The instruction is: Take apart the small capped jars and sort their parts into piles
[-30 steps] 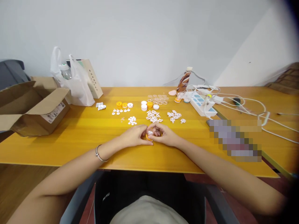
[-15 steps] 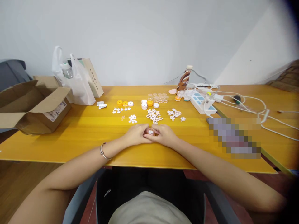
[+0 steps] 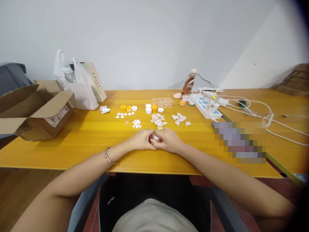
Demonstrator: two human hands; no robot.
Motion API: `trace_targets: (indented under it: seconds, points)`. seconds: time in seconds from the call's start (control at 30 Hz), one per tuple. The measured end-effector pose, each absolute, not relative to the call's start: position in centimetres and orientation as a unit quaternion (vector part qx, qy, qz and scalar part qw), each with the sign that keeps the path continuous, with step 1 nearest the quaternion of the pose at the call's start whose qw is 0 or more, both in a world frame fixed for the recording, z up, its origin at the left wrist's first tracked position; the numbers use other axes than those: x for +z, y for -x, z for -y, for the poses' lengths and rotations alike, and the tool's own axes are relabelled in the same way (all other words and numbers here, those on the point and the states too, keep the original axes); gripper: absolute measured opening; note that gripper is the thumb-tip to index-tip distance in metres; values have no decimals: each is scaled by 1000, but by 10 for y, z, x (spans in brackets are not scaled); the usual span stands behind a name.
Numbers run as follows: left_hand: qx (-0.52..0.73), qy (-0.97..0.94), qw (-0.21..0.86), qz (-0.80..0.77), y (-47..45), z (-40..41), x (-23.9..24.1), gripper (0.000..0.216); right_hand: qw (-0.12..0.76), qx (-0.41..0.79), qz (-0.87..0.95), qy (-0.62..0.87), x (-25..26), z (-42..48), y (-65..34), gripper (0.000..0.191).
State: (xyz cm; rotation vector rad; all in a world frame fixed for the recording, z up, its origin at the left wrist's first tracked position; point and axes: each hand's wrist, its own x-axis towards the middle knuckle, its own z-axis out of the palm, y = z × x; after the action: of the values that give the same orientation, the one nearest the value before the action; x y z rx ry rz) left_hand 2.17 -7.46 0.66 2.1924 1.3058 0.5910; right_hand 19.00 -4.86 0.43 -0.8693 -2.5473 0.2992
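Both hands meet near the front of the table around a small clear round cup (image 3: pixel 156 138) with a white piece inside. My left hand (image 3: pixel 144 139) curls round its left side, and my right hand (image 3: pixel 169 140) grips it from the right with the thumb in front. Fingers hide much of the cup. Just beyond the hands lie a heap of white cut-out plastic pieces (image 3: pixel 158 120) and a smaller group of similar pieces (image 3: pixel 179 118). Small white discs (image 3: pixel 136 123) lie to the left, with white stemmed pieces (image 3: pixel 122 115) behind them.
Orange and white round caps (image 3: pixel 128 108) and several clear cups (image 3: pixel 164 102) stand farther back. On the left are an open cardboard box (image 3: pixel 45 112) and a white plastic bag (image 3: pixel 83 93). To the right are a bottle (image 3: pixel 189 83), a power strip (image 3: pixel 205 108), cables and a blurred-out flat object (image 3: pixel 238 141).
My right thumb and fingers have shifted slightly over the cup, covering more of it. Both hands stay in the same place, and the view has moved a little.
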Motion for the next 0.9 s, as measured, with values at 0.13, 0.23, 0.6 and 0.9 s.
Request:
trace_targets:
  seconds: [0.13,0.23,0.6,0.9]
  points:
    - [206,-818,295,-450,-17,72,8,26,230,130,936,235,8,48,-194,11]
    - [203,-823,285,-447,-16,70,5,29,269,153,920,242,7,47,-195,39]
    - [207,-814,291,-458,-17,69,3,28,378,129,894,202,-2,49,-195,55]
    - [205,-812,292,-462,-18,71,6,29,298,154,913,232,1,51,-196,39]
